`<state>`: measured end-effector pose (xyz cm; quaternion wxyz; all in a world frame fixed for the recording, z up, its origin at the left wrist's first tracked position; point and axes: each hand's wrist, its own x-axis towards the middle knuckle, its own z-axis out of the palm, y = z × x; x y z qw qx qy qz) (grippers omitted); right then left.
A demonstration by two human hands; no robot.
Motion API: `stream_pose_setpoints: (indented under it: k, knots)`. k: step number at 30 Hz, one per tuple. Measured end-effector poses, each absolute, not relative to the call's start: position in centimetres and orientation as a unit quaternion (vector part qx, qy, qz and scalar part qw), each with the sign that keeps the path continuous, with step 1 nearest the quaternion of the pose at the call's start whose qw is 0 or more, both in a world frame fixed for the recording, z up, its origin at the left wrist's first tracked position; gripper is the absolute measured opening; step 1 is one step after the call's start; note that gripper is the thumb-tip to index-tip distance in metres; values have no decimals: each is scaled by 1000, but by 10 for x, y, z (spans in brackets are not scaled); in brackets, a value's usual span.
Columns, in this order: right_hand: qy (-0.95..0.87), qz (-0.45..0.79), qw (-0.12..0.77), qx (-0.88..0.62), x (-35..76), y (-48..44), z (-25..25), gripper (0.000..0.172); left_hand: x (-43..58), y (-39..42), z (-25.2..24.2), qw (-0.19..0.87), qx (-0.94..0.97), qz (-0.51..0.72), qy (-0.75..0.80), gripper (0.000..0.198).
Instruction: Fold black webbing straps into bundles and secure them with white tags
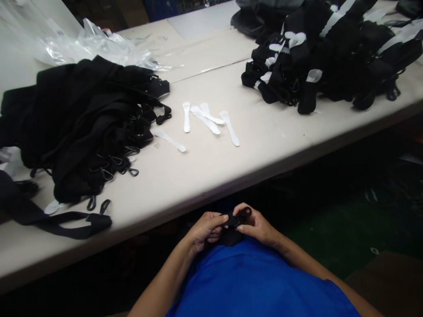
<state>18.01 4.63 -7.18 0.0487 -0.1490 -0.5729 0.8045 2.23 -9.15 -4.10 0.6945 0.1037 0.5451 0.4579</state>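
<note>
My left hand (208, 230) pinches a black webbing strap (231, 219) between thumb and fingers, just above my lap. At the strap's end, my right hand (256, 226) is closed around a black snap hook (244, 212). Both hands are almost touching, below the table's front edge. Part of the strap hangs down under my fingers, dark and hard to make out. On the table beyond lie several white plastic strips with toothed edges (205, 119), loosely scattered.
A heap of black straps with hooks (89, 119) covers the table's left side. Another black strap pile (307, 57) with white strips stands at the right. Clear plastic bags (99, 46) lie at the back left. The table's front edge (211, 193) runs before me.
</note>
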Motion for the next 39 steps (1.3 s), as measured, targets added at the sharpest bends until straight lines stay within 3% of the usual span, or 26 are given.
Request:
stream_pose_setpoints:
  k: [4,11,15,20,24,29,34,39]
  knots:
    - [-597,791,21,-136,186,55,-73,37,22,-93,-44,691,91,458,552,42]
    - [-671,705,54,-222,184,62,-74,41,18,-82,-48,684,105,462,555,43]
    - [-679,687,124,-229,184,66,-60,36,12,-75,-38,695,139,464,531,41]
    - [-592,750,208,-207,186,70,-36,25,8,-69,-18,706,204,459,500,43]
    - [-522,800,257,-149,184,82,-21,22,6,-59,-7,632,260,481,550,39]
    - [-617,730,268,-122,184,107,-13,24,-1,-53,10,526,332,521,585,32]
    - [-579,741,308,-143,191,118,6,23,-4,-73,31,538,454,446,553,34]
    - [-458,795,371,-140,194,136,47,21,0,-101,21,438,521,397,616,28]
